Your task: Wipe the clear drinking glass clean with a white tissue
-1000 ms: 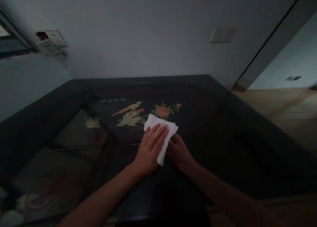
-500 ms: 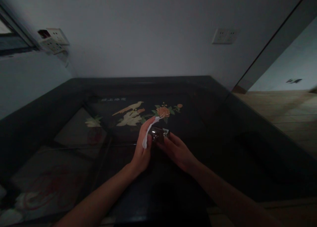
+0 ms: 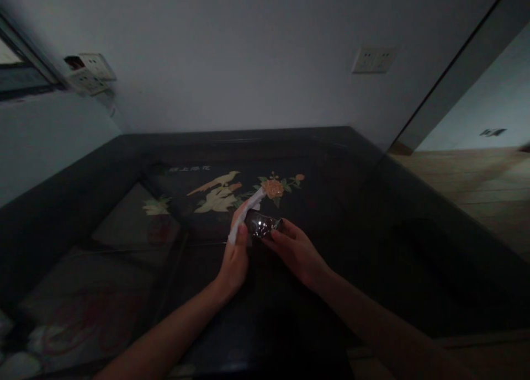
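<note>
My left hand (image 3: 234,254) is closed around a folded white tissue (image 3: 244,215), which lies along the fingers and sticks out past them. Pressed against the tissue is one end of a small, dark, glossy, rounded object (image 3: 260,225), glass-like and with bright highlights; its exact kind is hard to make out in the dim light. On the other end, my right hand (image 3: 298,254) grips it between thumb and fingers. Both hands are over a dark glossy table (image 3: 356,203), whose top carries a picture of a bird and flowers (image 3: 272,188).
A pale wall (image 3: 232,65) rises behind the table, with a double socket (image 3: 374,59) on the right. At the left corner are another socket (image 3: 98,66) with a plugged-in adapter (image 3: 86,82) and a window frame (image 3: 31,65). Wooden floor (image 3: 472,175) shows at the right.
The dark object has turned and shifted slightly left in my hands. My left hand and the tissue have moved a little left and down along it. The right hand stays nearly in place.
</note>
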`<state>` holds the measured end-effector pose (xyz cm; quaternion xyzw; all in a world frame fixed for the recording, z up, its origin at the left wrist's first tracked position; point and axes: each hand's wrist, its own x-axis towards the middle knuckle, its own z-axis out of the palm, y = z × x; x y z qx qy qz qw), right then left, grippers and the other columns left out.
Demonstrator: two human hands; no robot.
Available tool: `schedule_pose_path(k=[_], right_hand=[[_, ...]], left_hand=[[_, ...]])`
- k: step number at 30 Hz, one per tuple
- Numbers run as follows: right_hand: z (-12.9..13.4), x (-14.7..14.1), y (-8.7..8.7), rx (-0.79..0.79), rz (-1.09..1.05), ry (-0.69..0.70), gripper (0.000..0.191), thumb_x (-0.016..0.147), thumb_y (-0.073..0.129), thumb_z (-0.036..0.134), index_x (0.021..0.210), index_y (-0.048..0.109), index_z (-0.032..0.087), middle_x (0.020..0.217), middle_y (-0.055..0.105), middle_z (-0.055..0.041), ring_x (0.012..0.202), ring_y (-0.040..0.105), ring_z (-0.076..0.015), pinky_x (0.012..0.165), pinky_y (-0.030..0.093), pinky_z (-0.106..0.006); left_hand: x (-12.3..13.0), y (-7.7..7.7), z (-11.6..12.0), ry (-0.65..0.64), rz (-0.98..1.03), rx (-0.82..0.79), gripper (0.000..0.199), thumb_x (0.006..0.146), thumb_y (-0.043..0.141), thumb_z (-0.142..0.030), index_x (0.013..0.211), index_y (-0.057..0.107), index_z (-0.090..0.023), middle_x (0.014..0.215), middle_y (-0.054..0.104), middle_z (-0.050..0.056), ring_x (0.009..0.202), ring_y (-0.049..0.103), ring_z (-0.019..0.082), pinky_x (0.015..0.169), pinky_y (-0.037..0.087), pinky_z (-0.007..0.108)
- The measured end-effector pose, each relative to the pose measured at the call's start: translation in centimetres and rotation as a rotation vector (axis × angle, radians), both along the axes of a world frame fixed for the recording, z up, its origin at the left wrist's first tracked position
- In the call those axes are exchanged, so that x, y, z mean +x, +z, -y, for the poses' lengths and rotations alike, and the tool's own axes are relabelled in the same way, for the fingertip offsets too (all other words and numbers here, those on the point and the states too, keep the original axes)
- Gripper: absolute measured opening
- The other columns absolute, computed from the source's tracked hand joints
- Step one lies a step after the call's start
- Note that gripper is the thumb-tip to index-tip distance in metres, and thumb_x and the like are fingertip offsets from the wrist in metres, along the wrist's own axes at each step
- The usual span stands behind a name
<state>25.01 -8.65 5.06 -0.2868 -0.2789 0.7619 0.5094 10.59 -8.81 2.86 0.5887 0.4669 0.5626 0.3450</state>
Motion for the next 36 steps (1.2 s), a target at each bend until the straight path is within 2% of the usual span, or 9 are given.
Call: schedule_pose_path(k=[3,6,10,14,19,23,27,30,36], right_hand=[[0.0,-0.1,-0.1,-0.009,0.001,0.007,0.036,0.062,0.083,0.027,0.093,0.065,0.020,0.096,0.068,-0.0015,0.097,0.063,-0.0183,0.098,0.042,-0.037],[0.1,-0.1,0.0,-0.001,-0.003,0.015,0.038,0.061,0.083,0.029,0.094,0.065,0.021,0.095,0.069,-0.0015,0.094,0.064,-0.0187,0.093,0.045,-0.035],[0.1,-0.2,0.3,0.028,0.025,0.025,0.039,0.059,0.084,0.032,0.092,0.067,0.020,0.088,0.071,-0.0011,0.086,0.065,-0.0190,0.080,0.048,-0.031],[0.3,-0.4,0.5,0.046,0.094,-0.005,0.035,0.060,0.083,0.032,0.088,0.067,0.018,0.088,0.072,-0.0023,0.087,0.065,-0.0220,0.078,0.049,-0.033],[0.6,-0.1,0.5,0.035,0.173,-0.185,0.049,0.055,0.085,0.025,0.098,0.061,0.022,0.098,0.070,-0.0016,0.096,0.063,-0.0208,0.089,0.047,-0.036],[0.6,-0.1,0.3,0.012,0.221,-0.197,0.057,0.051,0.087,0.023,0.100,0.058,0.023,0.098,0.069,-0.0012,0.094,0.063,-0.0195,0.090,0.046,-0.037],[0.7,-0.1,0.3,0.008,0.179,-0.202,0.051,0.056,0.084,0.027,0.100,0.058,0.022,0.103,0.068,-0.0034,0.099,0.063,-0.0217,0.093,0.045,-0.039],[0.6,-0.1,0.4,0.026,0.158,-0.222,0.050,0.059,0.083,0.028,0.101,0.058,0.022,0.104,0.068,-0.0042,0.100,0.063,-0.0225,0.094,0.045,-0.041],[0.6,-0.1,0.1,0.046,0.234,-0.243,0.053,0.055,0.086,0.026,0.100,0.059,0.023,0.102,0.069,-0.0028,0.099,0.062,-0.0222,0.094,0.045,-0.040]], left_hand=[[0.3,1.3,0.5,-0.028,-0.111,0.158,0.048,0.098,0.027,-0.045,0.139,0.040,-0.024,0.142,0.045,0.007,0.135,0.037,0.023,0.114,0.027,0.042],[0.2,1.8,0.7,-0.070,-0.307,0.326,0.048,0.097,0.029,-0.043,0.141,0.034,-0.026,0.147,0.035,0.010,0.138,0.030,0.024,0.114,0.025,0.046],[0.0,1.7,0.6,-0.105,-0.646,0.546,0.051,0.097,0.032,-0.035,0.146,0.025,-0.024,0.146,0.036,0.014,0.140,0.025,0.028,0.115,0.016,0.053],[-0.2,1.5,0.4,-0.102,-0.846,0.626,0.057,0.096,0.033,-0.027,0.150,0.015,-0.020,0.144,0.041,0.015,0.142,0.023,0.028,0.116,0.009,0.052],[-0.4,1.3,-0.3,-0.181,-0.671,0.532,0.058,0.097,0.027,-0.038,0.150,0.012,-0.020,0.151,0.030,0.015,0.142,0.021,0.029,0.115,0.020,0.050],[-0.3,1.0,-0.4,-0.177,-0.483,0.402,0.057,0.097,0.024,-0.043,0.149,0.015,-0.022,0.153,0.024,0.015,0.141,0.025,0.029,0.113,0.026,0.050],[0.2,1.0,0.2,-0.182,-0.632,0.533,0.060,0.096,0.031,-0.040,0.150,0.013,-0.022,0.153,0.027,0.017,0.144,0.015,0.032,0.113,0.018,0.056],[0.3,1.2,0.2,-0.197,-0.741,0.606,0.064,0.096,0.034,-0.037,0.151,0.006,-0.020,0.149,0.033,0.018,0.144,0.017,0.031,0.113,0.019,0.056],[-0.2,1.6,-0.3,-0.173,-0.667,0.548,0.062,0.097,0.030,-0.039,0.151,0.009,-0.018,0.153,0.025,0.019,0.144,0.018,0.030,0.113,0.024,0.052]])
